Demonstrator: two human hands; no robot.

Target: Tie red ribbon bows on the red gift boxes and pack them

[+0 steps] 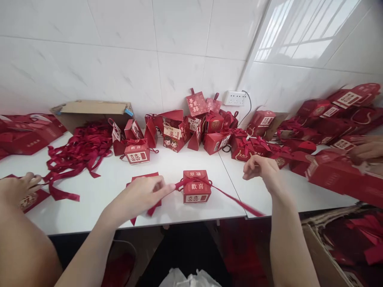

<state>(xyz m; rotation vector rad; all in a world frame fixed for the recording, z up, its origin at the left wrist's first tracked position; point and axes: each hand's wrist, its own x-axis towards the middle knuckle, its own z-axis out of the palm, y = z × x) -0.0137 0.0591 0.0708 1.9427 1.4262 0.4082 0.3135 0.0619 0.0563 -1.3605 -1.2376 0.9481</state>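
A small red gift box point(196, 187) with gold characters stands near the table's front edge, a red ribbon point(236, 202) tied round its top. My left hand point(140, 196) pinches the ribbon's left end just beside the box, over a flat red folded card point(145, 176). My right hand point(259, 169) hovers to the right of the box with its fingers curled in; nothing shows in them. The ribbon's long right tail trails over the table edge below that wrist.
Many finished red boxes point(179, 133) crowd the back wall and the right side. A heap of loose red ribbons point(80, 149) lies left, before a cardboard box point(92, 109). Another person's hand point(18, 190) rests at far left, and another hand point(368, 149) at far right.
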